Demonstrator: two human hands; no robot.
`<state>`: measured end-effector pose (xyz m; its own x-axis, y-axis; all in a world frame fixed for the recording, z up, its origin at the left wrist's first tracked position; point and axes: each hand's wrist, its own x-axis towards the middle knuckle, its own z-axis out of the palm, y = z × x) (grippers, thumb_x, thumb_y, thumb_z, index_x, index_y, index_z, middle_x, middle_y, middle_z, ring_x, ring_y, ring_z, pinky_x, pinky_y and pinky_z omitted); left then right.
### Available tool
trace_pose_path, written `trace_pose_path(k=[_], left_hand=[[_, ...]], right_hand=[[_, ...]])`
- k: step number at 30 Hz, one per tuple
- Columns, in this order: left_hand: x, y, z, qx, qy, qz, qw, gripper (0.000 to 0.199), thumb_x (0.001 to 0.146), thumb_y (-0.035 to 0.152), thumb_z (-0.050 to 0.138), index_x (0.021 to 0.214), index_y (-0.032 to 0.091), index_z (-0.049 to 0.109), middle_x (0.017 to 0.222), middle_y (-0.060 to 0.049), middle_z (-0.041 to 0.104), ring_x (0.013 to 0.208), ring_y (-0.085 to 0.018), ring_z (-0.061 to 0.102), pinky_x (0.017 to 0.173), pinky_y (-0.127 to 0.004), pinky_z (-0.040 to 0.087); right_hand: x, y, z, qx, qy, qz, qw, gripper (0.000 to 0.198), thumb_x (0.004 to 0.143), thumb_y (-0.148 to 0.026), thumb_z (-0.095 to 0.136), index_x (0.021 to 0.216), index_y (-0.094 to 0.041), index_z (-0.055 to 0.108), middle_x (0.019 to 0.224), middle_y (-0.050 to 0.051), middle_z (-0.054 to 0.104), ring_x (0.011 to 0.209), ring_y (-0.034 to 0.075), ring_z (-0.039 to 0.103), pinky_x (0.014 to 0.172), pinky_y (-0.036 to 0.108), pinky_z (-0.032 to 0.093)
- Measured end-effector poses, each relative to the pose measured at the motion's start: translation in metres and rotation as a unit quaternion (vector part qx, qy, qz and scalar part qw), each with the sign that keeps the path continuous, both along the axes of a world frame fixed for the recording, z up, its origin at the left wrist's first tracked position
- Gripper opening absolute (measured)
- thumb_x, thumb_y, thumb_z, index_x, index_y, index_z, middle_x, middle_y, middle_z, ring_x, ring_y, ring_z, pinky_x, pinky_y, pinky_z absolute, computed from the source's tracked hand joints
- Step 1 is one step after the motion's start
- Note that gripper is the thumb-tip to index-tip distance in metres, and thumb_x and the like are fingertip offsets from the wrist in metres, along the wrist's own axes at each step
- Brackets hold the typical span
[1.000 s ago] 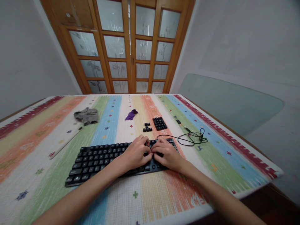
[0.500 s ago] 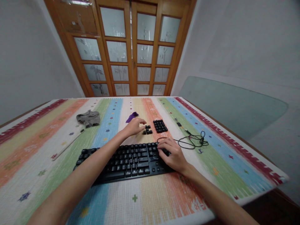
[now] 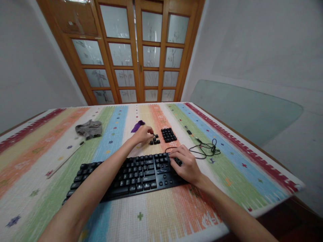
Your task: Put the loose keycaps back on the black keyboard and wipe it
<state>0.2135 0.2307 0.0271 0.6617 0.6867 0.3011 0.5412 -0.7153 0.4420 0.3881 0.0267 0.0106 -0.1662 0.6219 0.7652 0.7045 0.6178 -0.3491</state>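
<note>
My left hand (image 3: 143,134) is above a small group of loose black keycaps (image 3: 154,141). Its thumb and forefinger are pinched together on a keycap (image 3: 153,134), mostly hidden by the fingertips. My right hand (image 3: 186,165) lies over the right end of a black keyboard (image 3: 141,171), fingers curled at its far edge and holding it. Much of the number pad side is hidden under that hand. Bare key posts show near the keyboard's lower right, while my left forearm covers part of its left half.
More keycaps stand in a block (image 3: 169,135) beyond the keyboard. A black cable (image 3: 208,148) lies coiled at the right. A purple cloth (image 3: 138,126), a grey cloth (image 3: 89,129) and a thin white stick with a dark tip (image 3: 66,159) lie on the striped tablecloth (image 3: 140,205).
My left fingers have come down to the loose keycaps and closed on one. My right hand stays on the keyboard. The whole view has shifted slightly.
</note>
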Motion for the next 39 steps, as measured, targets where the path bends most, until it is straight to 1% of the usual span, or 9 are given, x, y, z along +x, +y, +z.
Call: trace_pose_path(k=[3, 5, 8, 12, 15, 18, 23, 33, 39], left_hand=[[-0.011, -0.013, 0.008, 0.014, -0.03, 0.007, 0.999, 0.011, 0.076, 0.015, 0.065, 0.084, 0.015, 0.071, 0.086, -0.005, 0.073, 0.079, -0.017, 0.064, 0.075, -0.028, 0.05], [-0.019, -0.031, 0.014, 0.02, -0.046, -0.001, 0.999, 0.01, 0.079, 0.019, 0.065, 0.088, 0.016, 0.07, 0.089, -0.004, 0.073, 0.081, -0.016, 0.064, 0.075, -0.028, 0.05], [-0.032, -0.069, 0.019, 0.02, -0.078, -0.06, 0.995, 0.009, 0.082, 0.02, 0.066, 0.089, 0.018, 0.07, 0.089, -0.002, 0.073, 0.081, -0.016, 0.063, 0.074, -0.028, 0.049], [-0.04, -0.118, 0.016, -0.011, -0.078, -0.117, 0.99, 0.011, 0.083, 0.017, 0.067, 0.094, 0.019, 0.069, 0.092, -0.003, 0.071, 0.087, -0.017, 0.062, 0.08, -0.031, 0.049], [-0.039, -0.139, 0.008, -0.024, -0.078, -0.15, 0.985, 0.013, 0.083, 0.013, 0.068, 0.096, 0.017, 0.069, 0.092, -0.004, 0.069, 0.09, -0.018, 0.061, 0.081, -0.03, 0.049], [-0.034, -0.145, 0.0, -0.018, -0.073, -0.174, 0.982, 0.013, 0.083, 0.01, 0.067, 0.094, 0.016, 0.069, 0.09, -0.005, 0.068, 0.091, -0.019, 0.059, 0.082, -0.03, 0.049], [-0.028, -0.143, -0.01, 0.012, -0.078, -0.196, 0.977, 0.01, 0.085, 0.011, 0.065, 0.092, 0.016, 0.069, 0.087, -0.005, 0.069, 0.091, -0.02, 0.056, 0.081, -0.032, 0.048], [-0.027, -0.142, -0.014, 0.043, -0.079, -0.19, 0.978, 0.012, 0.086, 0.01, 0.06, 0.093, 0.016, 0.069, 0.088, -0.006, 0.07, 0.091, -0.02, 0.055, 0.084, -0.035, 0.049], [-0.026, -0.143, -0.015, 0.071, -0.056, -0.17, 0.981, 0.013, 0.087, 0.011, 0.061, 0.094, 0.015, 0.071, 0.091, -0.008, 0.066, 0.092, -0.021, 0.055, 0.082, -0.034, 0.05]], right_hand=[[0.0, 0.0, 0.0, -0.004, 0.0, -0.001, 1.0, 0.015, 0.087, -0.01, 0.055, 0.083, -0.021, 0.064, 0.084, 0.006, 0.067, 0.082, 0.022, 0.06, 0.075, 0.04, 0.051], [0.001, 0.0, 0.001, -0.011, -0.003, 0.0, 1.0, 0.014, 0.088, -0.01, 0.055, 0.083, -0.02, 0.065, 0.083, 0.007, 0.066, 0.082, 0.023, 0.059, 0.075, 0.04, 0.051], [0.001, 0.0, 0.002, -0.026, -0.004, -0.001, 1.0, 0.014, 0.088, -0.011, 0.055, 0.086, -0.02, 0.066, 0.085, 0.007, 0.066, 0.084, 0.023, 0.059, 0.076, 0.04, 0.051], [0.001, -0.001, 0.003, -0.04, 0.002, 0.008, 0.999, 0.013, 0.088, -0.011, 0.057, 0.089, -0.02, 0.066, 0.089, 0.008, 0.068, 0.088, 0.023, 0.06, 0.079, 0.041, 0.051], [0.002, -0.001, 0.001, -0.047, -0.007, 0.028, 0.998, 0.013, 0.087, -0.01, 0.057, 0.09, -0.02, 0.066, 0.092, 0.008, 0.068, 0.091, 0.023, 0.061, 0.081, 0.041, 0.051], [0.004, -0.001, -0.002, -0.046, -0.019, 0.046, 0.998, 0.014, 0.086, -0.01, 0.058, 0.091, -0.02, 0.066, 0.094, 0.008, 0.067, 0.092, 0.023, 0.062, 0.083, 0.042, 0.051], [0.004, 0.001, -0.003, -0.05, -0.03, 0.078, 0.995, 0.015, 0.086, -0.009, 0.058, 0.092, -0.02, 0.066, 0.09, 0.007, 0.068, 0.091, 0.022, 0.06, 0.081, 0.04, 0.052], [0.002, -0.001, -0.002, -0.082, -0.075, 0.1, 0.989, 0.01, 0.087, -0.012, 0.06, 0.092, -0.018, 0.067, 0.09, 0.006, 0.07, 0.091, 0.023, 0.057, 0.082, 0.04, 0.05], [0.002, 0.001, -0.006, -0.099, -0.087, 0.102, 0.986, 0.011, 0.089, -0.014, 0.059, 0.093, -0.019, 0.068, 0.091, 0.007, 0.067, 0.093, 0.024, 0.057, 0.085, 0.041, 0.049]])
